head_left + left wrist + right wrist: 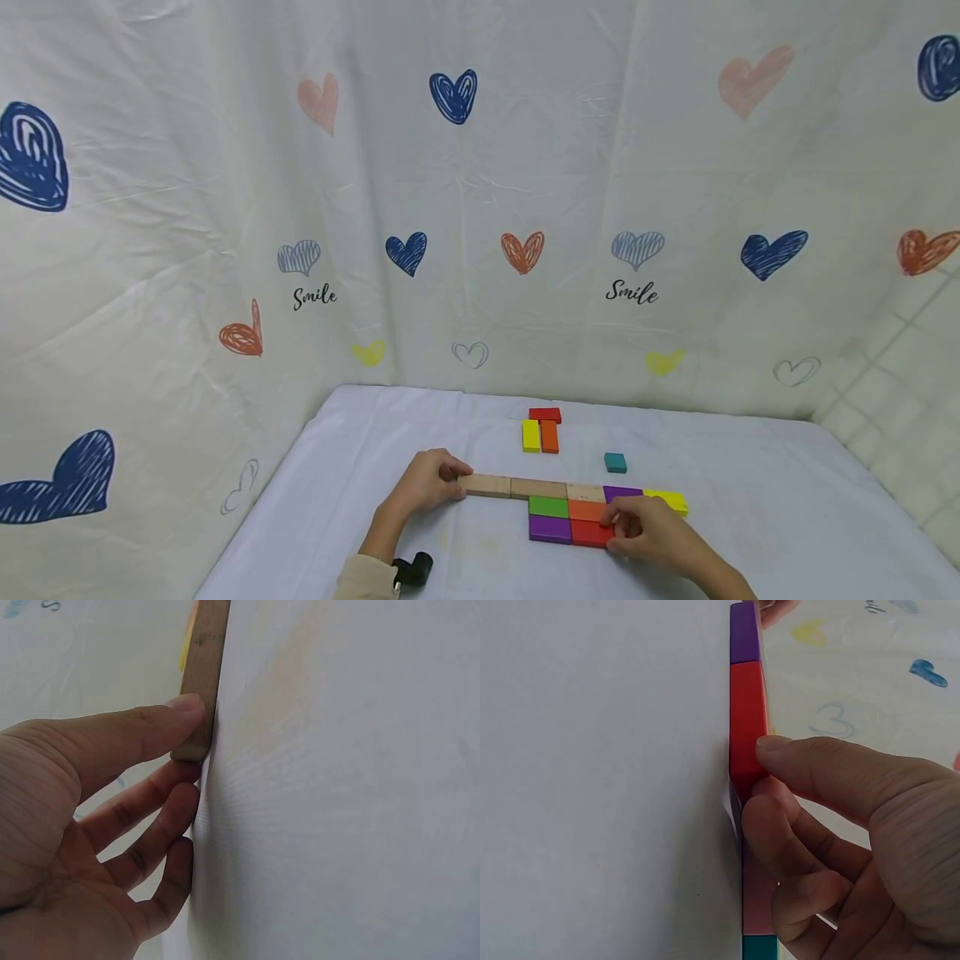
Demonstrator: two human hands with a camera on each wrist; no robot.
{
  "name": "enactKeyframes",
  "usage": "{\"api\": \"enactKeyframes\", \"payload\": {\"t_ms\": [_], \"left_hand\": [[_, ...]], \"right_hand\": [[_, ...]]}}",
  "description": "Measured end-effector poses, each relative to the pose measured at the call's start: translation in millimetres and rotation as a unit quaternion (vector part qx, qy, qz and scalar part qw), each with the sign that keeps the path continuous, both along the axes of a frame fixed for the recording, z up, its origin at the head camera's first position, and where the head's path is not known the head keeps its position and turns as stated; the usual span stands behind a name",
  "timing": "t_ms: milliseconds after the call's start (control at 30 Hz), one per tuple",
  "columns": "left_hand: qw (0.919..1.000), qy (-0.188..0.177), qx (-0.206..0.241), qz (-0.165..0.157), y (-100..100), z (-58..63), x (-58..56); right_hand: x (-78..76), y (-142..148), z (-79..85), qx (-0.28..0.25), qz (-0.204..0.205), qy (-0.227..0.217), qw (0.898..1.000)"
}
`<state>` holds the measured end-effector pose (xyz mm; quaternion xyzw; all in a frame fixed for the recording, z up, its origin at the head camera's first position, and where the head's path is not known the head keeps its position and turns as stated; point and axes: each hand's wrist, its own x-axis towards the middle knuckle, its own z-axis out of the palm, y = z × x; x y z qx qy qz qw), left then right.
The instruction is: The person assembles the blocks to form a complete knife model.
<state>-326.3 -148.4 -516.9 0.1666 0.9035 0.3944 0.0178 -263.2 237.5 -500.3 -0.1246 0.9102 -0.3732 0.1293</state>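
My left hand point(433, 479) pinches the left end of a plain wooden block point(486, 485), thumb on its near side in the left wrist view. That block begins a row with a second wooden block point(537, 489), a paler one point(585, 492), a purple block point(622, 492) and a yellow block point(670, 502). Below sit a green block point(548, 506) and an orange block point(587, 510), then a purple block point(550, 528) and a red block point(589, 533). My right hand point(651, 532) pinches the red block's right end. It partly hides the blocks behind it.
Farther back lie a red block point(545, 414), a yellow block point(531, 436) and an orange block point(550, 436) together. A teal block point(615, 462) lies apart behind the row. The white cloth point(337, 467) meets a heart-patterned curtain point(555, 333).
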Motion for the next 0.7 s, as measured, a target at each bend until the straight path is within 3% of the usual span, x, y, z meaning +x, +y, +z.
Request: {"api": "enactKeyframes", "payload": {"t_ms": [267,400,567,700], "left_hand": [[1.0,-0.001,0.0,-0.001,-0.2,0.4,0.4],[1.0,0.003,-0.001,-0.002,0.1,0.5,0.5],[1.0,0.007,-0.001,-0.004,0.9,0.3,0.2],[1.0,0.008,-0.003,-0.005,0.4,-0.2,0.0]], "right_hand": [[-1.0,3.1,0.5,-0.006,0.017,-0.001,1.0],[-3.0,9.5,2.4,-0.006,0.047,0.004,0.999],[-5.5,19.2,14.2,-0.013,0.09,0.021,0.996],[-14.1,18.9,29.4,-0.023,0.091,0.04,0.995]]}}
